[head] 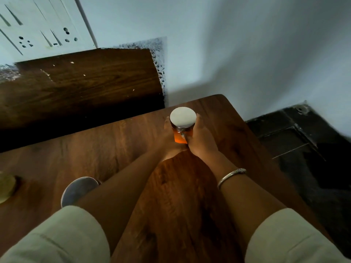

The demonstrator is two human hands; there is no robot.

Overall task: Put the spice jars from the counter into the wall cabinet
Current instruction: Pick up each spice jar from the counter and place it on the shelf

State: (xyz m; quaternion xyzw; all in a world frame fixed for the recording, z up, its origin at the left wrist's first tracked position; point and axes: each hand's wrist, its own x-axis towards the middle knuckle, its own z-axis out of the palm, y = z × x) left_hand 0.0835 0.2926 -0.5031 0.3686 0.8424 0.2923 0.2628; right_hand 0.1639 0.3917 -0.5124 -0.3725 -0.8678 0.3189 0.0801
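Two bare hands clasp an upright spice jar (182, 128) near the far right corner of a wooden counter (121, 145).

The jar stands with its long axis vertical, its lid (183, 117) facing up toward the camera and its base on the counter. The left hand (170, 138) wraps the jar's left side and the right hand (201, 137) its right side, fingers curled against the glass. The right wrist wears a silver bangle (230, 176). Both arms come out of pale rolled sleeves. The counter is brown wood grain; a darker wooden panel (85, 80) sits behind it against a pale blue wall (237, 44), with a white switchboard (38, 29) at upper left. A second grey lid (77, 190) shows beside the left forearm. The jar is clear glass with orange contents, a metal band and a flat, round, pale lid.
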